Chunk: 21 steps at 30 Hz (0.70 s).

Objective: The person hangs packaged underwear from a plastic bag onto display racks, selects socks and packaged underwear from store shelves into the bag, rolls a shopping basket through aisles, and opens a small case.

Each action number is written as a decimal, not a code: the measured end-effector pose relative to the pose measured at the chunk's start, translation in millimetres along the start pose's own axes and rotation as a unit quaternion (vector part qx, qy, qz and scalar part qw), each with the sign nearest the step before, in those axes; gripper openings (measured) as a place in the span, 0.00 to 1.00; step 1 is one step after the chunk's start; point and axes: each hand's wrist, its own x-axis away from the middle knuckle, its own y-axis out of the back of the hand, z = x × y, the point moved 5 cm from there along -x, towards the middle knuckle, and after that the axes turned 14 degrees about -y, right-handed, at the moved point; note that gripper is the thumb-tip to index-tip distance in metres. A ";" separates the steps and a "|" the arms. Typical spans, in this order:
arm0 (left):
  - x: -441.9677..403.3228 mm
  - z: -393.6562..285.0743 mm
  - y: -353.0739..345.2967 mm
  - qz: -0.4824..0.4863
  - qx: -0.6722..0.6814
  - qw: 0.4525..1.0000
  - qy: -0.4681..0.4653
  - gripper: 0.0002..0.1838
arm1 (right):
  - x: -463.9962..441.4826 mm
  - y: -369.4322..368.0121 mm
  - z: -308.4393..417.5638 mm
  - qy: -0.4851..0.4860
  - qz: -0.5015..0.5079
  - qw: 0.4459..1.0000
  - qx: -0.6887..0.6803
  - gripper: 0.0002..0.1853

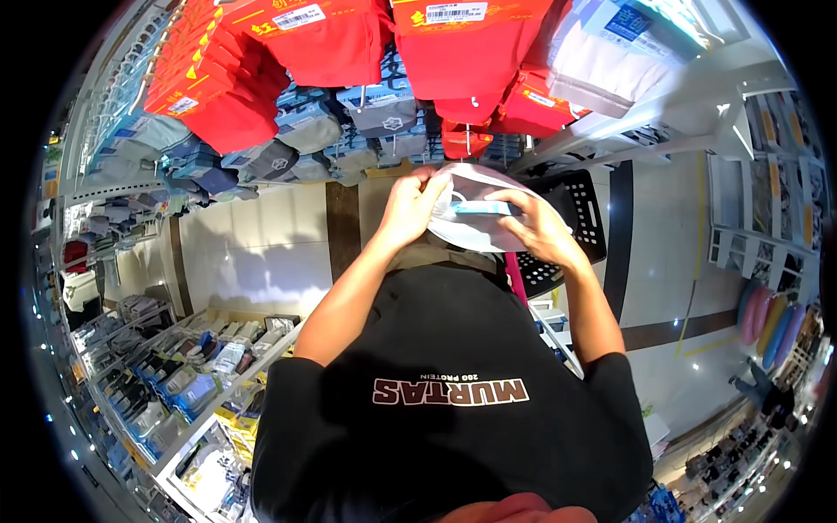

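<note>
Both hands are in front of the black shirt (453,349), just below a rack of hanging goods, with a clear plastic bag (475,234) between them; the bag is spread out in the air, its near side towards the shirt.

The left hand (408,207) has its grip closed, thumb and fingertips pinched together on the bag's left edge; the right hand (545,234) is at the bag's other side, its grip partly open, with forefinger and thumb curved to either side of the end of a pale blue strip (481,207); I cannot tell whether both of them press on it. The strip lies across the middle of the bag, whether inside it or against it is unclear; a small white hook (458,198) shows at its left end.

Above the hands hang red packs (475,52) with price labels, and grey and blue socks (309,131) on hooks; a pale grey pack (602,65) hangs at the upper right. A black basket (586,205) with holes is behind and beside the right hand; a pink pole (514,275) shows below the bag. Packed goods fill the bins (187,375) at lower left; coloured rings (772,322) and another person (776,397) are far off at the right, beyond the tiled floor (261,253).
</note>
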 end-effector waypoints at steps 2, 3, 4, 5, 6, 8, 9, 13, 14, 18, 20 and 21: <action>3.4 -4.6 2.8 0.031 0.002 0.999 0.023 0.19 | 16.1 9.1 11.6 0.000 -0.021 0.995 -0.099 0.18; 5.0 -5.8 1.3 0.049 0.003 0.998 0.034 0.19 | 20.4 13.5 17.3 0.044 -0.043 0.990 -0.130 0.18; 7.4 -3.0 -1.0 0.029 0.032 0.999 0.029 0.19 | 24.5 17.6 20.3 0.050 -0.063 0.988 -0.133 0.18; 7.8 -4.4 0.3 0.019 0.016 0.999 0.027 0.19 | 29.8 21.8 23.9 0.057 -0.084 0.985 -0.136 0.18; 6.4 -9.0 3.0 0.008 -0.001 1.000 0.025 0.19 | 36.3 25.4 23.8 0.024 -0.095 0.978 -0.183 0.17; 3.7 -11.8 10.3 -0.012 -0.033 0.999 0.000 0.20 | 48.8 40.0 27.6 0.026 -0.128 0.947 -0.294 0.19; 1.6 -12.6 14.2 -0.010 -0.054 0.998 0.009 0.21 | 55.2 48.6 25.7 0.037 -0.167 0.926 -0.336 0.19; 7.4 -9.2 26.6 -0.015 -0.125 0.991 0.038 0.22 | 64.2 94.2 27.6 0.115 -0.255 0.797 -0.536 0.18; 5.7 -5.2 28.7 -0.018 -0.144 0.989 0.032 0.21 | 64.5 102.8 26.8 0.147 -0.254 0.785 -0.545 0.18; 11.6 9.5 30.0 -0.035 -0.114 0.992 0.031 0.20 | 61.6 148.7 -3.1 0.206 -0.340 0.736 -0.547 0.15; 12.6 -1.0 27.6 -0.041 -0.109 0.993 0.035 0.20 | 58.6 167.2 20.1 0.235 -0.353 0.739 -0.523 0.15; 13.8 1.4 26.9 -0.043 -0.102 0.993 0.039 0.20 | 54.3 175.8 27.1 0.243 -0.344 0.737 -0.528 0.16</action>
